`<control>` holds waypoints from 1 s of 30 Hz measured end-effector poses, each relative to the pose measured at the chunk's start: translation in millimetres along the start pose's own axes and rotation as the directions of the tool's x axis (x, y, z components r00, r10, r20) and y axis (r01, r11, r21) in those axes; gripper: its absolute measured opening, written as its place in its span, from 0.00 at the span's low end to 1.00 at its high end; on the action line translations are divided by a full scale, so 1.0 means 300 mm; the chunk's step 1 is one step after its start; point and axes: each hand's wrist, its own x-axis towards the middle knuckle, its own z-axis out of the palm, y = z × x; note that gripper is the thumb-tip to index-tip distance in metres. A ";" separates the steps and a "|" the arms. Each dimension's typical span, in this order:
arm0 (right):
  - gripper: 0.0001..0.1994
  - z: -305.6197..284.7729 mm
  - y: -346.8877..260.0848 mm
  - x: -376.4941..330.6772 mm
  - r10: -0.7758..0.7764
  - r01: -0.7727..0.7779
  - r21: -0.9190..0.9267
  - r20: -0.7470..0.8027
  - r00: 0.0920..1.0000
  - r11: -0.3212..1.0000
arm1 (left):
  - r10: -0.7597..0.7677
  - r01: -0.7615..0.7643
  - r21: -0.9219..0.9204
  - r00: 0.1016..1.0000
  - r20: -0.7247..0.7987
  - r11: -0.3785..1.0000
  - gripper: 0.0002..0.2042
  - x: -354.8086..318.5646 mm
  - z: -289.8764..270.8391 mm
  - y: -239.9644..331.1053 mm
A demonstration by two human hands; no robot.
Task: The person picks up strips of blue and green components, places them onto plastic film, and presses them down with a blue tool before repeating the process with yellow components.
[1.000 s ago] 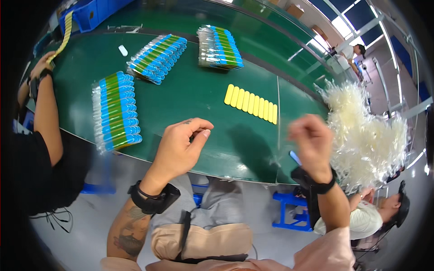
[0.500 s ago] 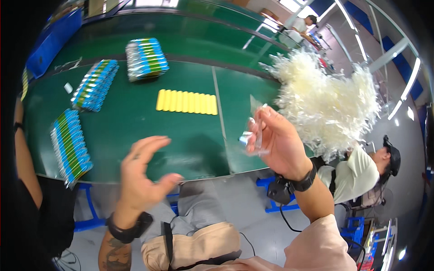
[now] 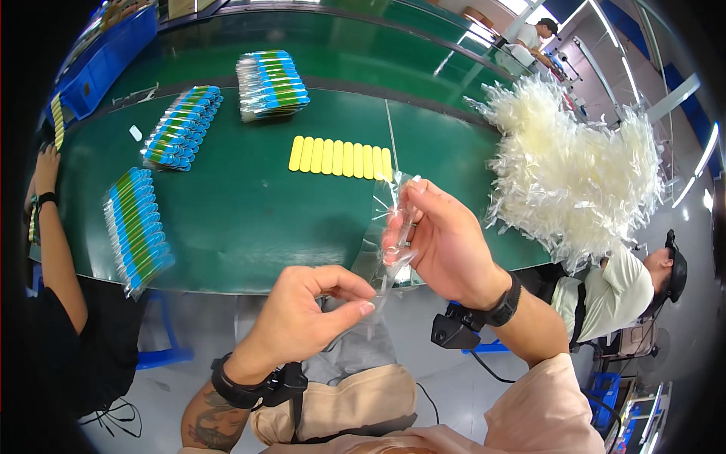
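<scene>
Head view: the right hand [image 3: 446, 242] pinches a clear, narrow plastic sleeve [image 3: 389, 234] at its upper part, above the near edge of the green table [image 3: 249, 204]. The left hand [image 3: 306, 314] closes thumb and forefinger on its lower end. It looks like the sleeve is being opened; next, spreading its mouth calls for a light pull apart.

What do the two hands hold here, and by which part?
A clear plastic sleeve: the right hand grips its upper part, and the left hand pinches its lower edge.
</scene>
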 end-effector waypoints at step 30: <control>0.06 -0.322 -0.192 -0.094 -0.597 0.451 -0.613 -0.044 0.801 0.649 | 0.282 -0.258 0.631 0.957 0.064 0.731 0.18 0.151 0.053 -0.059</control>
